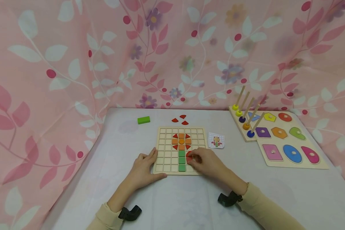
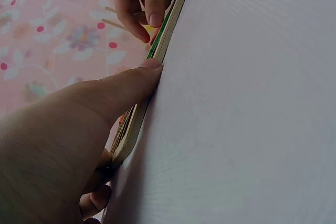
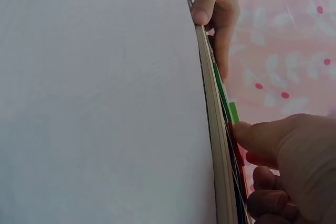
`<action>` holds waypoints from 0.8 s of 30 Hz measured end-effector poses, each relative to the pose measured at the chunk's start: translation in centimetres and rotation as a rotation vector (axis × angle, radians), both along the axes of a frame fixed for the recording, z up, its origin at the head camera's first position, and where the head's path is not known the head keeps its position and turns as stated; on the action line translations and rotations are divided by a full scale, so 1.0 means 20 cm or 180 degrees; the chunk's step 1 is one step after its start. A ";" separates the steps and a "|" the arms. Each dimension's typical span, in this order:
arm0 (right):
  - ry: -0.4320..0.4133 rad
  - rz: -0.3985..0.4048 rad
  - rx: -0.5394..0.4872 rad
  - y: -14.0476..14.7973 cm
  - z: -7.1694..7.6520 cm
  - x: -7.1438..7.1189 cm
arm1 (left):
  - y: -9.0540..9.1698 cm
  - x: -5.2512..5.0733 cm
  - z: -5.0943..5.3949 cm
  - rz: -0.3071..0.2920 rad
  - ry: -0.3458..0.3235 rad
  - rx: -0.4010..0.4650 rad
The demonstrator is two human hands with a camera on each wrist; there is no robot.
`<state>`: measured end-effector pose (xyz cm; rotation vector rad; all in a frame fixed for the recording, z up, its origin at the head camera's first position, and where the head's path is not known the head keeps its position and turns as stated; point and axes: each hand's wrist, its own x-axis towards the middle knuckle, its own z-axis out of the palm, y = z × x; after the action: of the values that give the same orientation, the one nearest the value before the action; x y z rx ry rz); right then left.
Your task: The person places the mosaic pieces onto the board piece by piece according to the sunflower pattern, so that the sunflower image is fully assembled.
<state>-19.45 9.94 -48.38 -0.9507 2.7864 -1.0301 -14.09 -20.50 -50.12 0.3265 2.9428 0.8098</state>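
A wooden grid board (image 1: 164, 150) lies on the white-covered table. On it orange squares (image 1: 174, 141) surround an orange round piece (image 1: 181, 141), with red triangles (image 1: 175, 136) at the corners and a column of green squares (image 1: 182, 167) below. My left hand (image 1: 142, 169) rests at the board's front left corner, its thumb along the front edge and fingers at the left side. Over the right part of the board, my right hand (image 1: 208, 162) pinches a red piece (image 1: 188, 159) beside the green column. Its fingers partly hide the piece, so its shape is unclear.
Three red fan-shaped pieces (image 1: 185, 123) and a green block (image 1: 143, 120) lie behind the board. A pattern card (image 1: 216, 140) is to its right. Farther right stand a peg stacker (image 1: 249, 137) and a shape puzzle board (image 1: 276, 162). Floral cloth (image 1: 172, 64) hangs behind.
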 end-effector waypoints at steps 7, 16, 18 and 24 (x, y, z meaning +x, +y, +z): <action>-0.0109 -0.0122 0.0063 0.01 -0.01 -0.01 | 0.00 0.00 0.00 -0.0015 0.0012 0.0003; -0.0053 -0.0021 -0.0013 0.00 -0.03 -0.02 | 0.00 0.00 0.00 -0.0009 0.0010 -0.0015; -0.0048 -0.0026 -0.0042 0.00 -0.03 -0.02 | 0.00 0.00 0.00 -0.0010 0.0008 -0.0001; 0.0016 -0.0017 -0.0070 0.01 -0.03 -0.02 | 0.00 0.00 0.00 -0.0008 -0.0002 -0.0015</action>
<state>-19.83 10.12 -48.96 -0.9499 2.7888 -1.0627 -14.09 -20.53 -50.17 0.3296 2.9426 0.8026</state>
